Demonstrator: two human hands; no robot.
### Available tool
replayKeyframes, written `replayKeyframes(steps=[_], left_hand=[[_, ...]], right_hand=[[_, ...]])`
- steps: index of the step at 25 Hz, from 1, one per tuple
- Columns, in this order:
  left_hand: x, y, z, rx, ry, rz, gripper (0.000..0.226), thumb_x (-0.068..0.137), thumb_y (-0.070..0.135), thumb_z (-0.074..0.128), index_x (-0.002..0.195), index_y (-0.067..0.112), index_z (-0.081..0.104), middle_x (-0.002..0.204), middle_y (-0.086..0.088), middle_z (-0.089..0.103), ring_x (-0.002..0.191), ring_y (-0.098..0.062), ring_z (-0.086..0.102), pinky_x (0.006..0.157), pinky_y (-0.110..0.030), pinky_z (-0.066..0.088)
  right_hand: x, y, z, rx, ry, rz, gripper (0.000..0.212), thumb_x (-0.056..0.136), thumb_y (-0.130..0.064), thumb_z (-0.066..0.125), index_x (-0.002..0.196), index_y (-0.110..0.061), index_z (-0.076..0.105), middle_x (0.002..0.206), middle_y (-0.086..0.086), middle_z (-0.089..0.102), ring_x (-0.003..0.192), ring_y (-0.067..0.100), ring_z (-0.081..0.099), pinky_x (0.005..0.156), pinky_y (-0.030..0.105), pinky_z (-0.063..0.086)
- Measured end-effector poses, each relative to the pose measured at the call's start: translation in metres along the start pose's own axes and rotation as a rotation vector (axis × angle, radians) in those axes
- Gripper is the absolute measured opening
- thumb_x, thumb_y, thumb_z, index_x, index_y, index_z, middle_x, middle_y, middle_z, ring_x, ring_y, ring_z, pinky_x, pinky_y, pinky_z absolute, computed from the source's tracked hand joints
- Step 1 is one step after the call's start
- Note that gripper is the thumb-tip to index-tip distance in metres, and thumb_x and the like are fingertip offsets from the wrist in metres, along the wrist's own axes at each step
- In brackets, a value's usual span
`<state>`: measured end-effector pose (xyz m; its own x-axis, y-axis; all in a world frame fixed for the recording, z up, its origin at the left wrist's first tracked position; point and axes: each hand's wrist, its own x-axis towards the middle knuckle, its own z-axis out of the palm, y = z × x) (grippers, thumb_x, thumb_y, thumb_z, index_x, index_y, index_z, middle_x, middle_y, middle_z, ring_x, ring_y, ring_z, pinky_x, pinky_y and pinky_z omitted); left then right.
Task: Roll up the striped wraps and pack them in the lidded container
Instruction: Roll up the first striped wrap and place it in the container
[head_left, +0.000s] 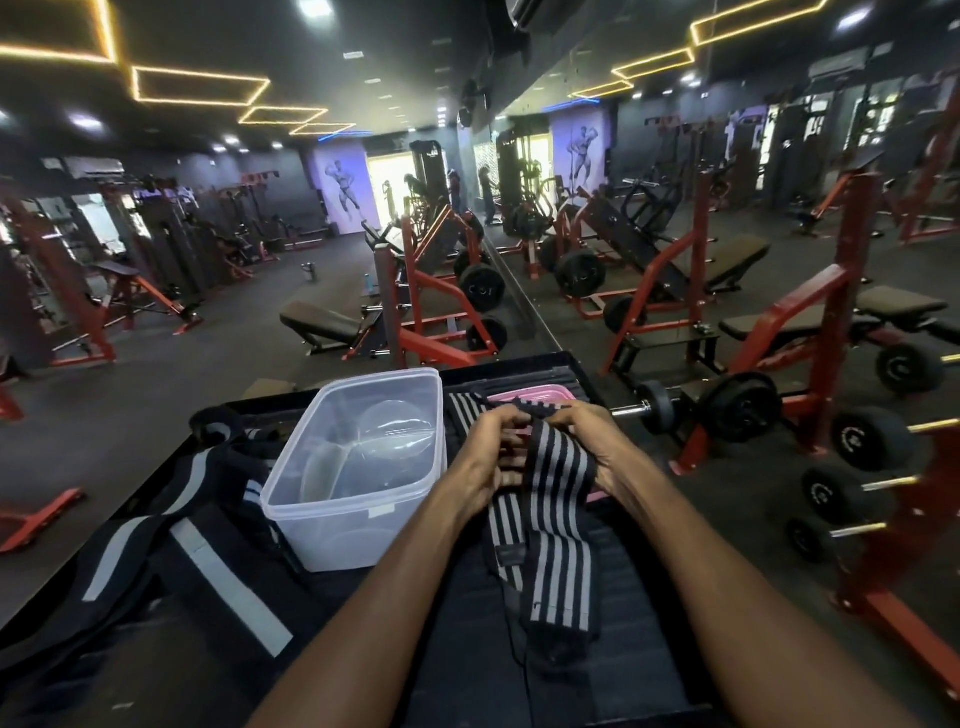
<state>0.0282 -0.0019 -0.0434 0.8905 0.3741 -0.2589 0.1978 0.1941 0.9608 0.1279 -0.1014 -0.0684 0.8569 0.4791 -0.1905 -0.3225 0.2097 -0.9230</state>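
Striped wrap (550, 499) is pinched at its top end by both hands, left hand (491, 457) and right hand (597, 452) closed on it; no roll formed yet, the rest hangs toward 6 o'clock. Clear container (358, 467) at 9 o'clock, open, no wraps packed. Pink lid (530, 397) at 12. More wraps (197, 525) left loose further out at 9 o'clock – judged early stage
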Motion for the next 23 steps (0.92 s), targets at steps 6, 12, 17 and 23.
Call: replayKeyframes(steps=[6, 12, 17, 23], left_hand=[[0.016, -0.009, -0.004, 0.077, -0.016, -0.031, 0.018, 0.098, 0.018, 0.056, 0.104, 0.005, 0.066, 0.059, -0.003, 0.062, 0.039, -0.015, 0.052, 0.031, -0.021, 0.043], [0.024, -0.017, -0.007, -0.036, -0.054, -0.035, 0.012, 0.096, 0.007, 0.058, 0.101, 0.001, 0.067, 0.076, -0.01, 0.073, 0.059, -0.019, 0.069, 0.049, -0.026, 0.058], [0.026, -0.023, -0.007, -0.165, -0.043, 0.084, 0.034, 0.09, 0.019, 0.071, 0.116, -0.002, 0.065, 0.104, -0.019, 0.074, 0.092, -0.032, 0.072, 0.086, -0.047, 0.059], [0.029, -0.027, -0.01, -0.012, 0.162, 0.233, 0.005, 0.088, 0.018, 0.075, 0.087, 0.014, 0.071, 0.086, -0.009, 0.075, 0.075, -0.019, 0.072, 0.056, -0.027, 0.058]], right_hand=[[0.004, 0.0, -0.007, -0.229, -0.037, -0.186, 0.017, 0.082, 0.005, 0.067, 0.091, -0.008, 0.072, 0.084, 0.006, 0.075, 0.076, 0.017, 0.07, 0.071, 0.025, 0.056], [0.012, 0.004, -0.023, -0.407, -0.07, -0.378, 0.014, 0.084, -0.004, 0.074, 0.097, -0.004, 0.073, 0.095, 0.012, 0.075, 0.083, 0.016, 0.07, 0.079, 0.029, 0.057], [0.008, 0.007, -0.04, -0.375, -0.123, -0.235, 0.008, 0.088, -0.006, 0.069, 0.094, 0.0, 0.072, 0.09, 0.018, 0.074, 0.08, 0.022, 0.068, 0.073, 0.031, 0.054], [0.005, 0.011, -0.032, -0.416, -0.151, -0.327, 0.01, 0.086, -0.003, 0.072, 0.095, -0.007, 0.072, 0.089, 0.011, 0.075, 0.081, 0.017, 0.071, 0.075, 0.025, 0.057]])
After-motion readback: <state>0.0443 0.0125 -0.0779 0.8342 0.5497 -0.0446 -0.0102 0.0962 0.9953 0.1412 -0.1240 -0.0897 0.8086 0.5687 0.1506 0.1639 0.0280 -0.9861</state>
